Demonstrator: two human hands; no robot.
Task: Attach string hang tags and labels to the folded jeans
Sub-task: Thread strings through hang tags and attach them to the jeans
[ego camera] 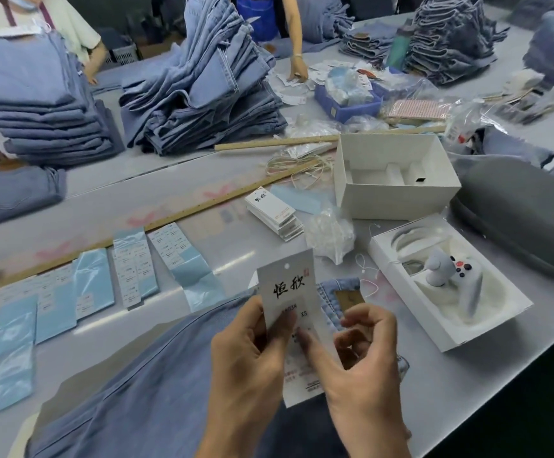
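My left hand [245,338] pinches the tag [290,292]; right hand [364,355], fingers curled on it, should smooth the label flat.

Both hands raised at lower centre of frame: left hand [247,352] thumb-pinching, right hand [361,361] fingers curled, index extended.

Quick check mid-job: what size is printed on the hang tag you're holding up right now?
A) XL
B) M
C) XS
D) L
C: the white hang tag, held over the jeans by the left hand and right hand, reads XS beside the fingers.
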